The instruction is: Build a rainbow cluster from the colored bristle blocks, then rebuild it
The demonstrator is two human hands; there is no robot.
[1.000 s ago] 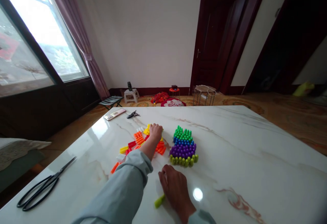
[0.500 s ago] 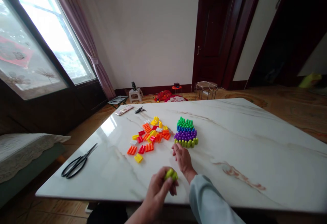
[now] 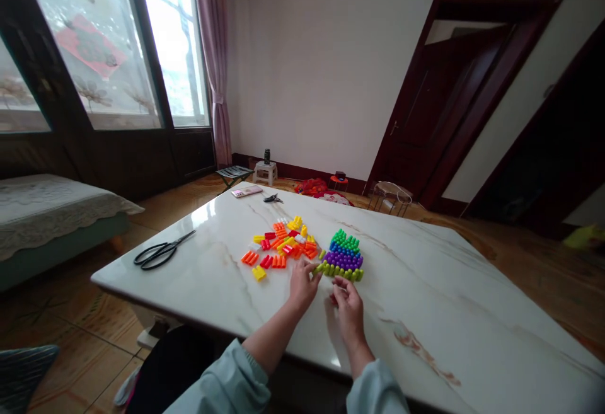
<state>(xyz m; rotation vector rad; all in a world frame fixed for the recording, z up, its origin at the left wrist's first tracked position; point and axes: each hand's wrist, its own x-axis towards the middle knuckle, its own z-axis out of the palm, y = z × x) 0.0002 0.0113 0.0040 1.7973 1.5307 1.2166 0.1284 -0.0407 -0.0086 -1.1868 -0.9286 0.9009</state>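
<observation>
Rows of upright bullet-shaped plastic pieces stand together as a block: green pieces at the back, then blue pieces, purple pieces and yellow-green pieces in front. At the left end of the front row, my left hand pinches a yellow-green piece between thumb and fingertips. My right hand is just in front of the same row, fingers curled together; whatever they hold, if anything, is hidden. One loose yellow-green piece lies beside the purple rows.
Orange pieces, yellow pieces, red and white pieces lie scattered to the left on the marble-patterned table. Black-handled scissors rest near the left edge. A phone and small pliers lie at the far edge.
My left hand has moved forward from the near edge to the front row with yellow-green pieces. My right hand has drawn back slightly and curled. The view has turned left.
</observation>
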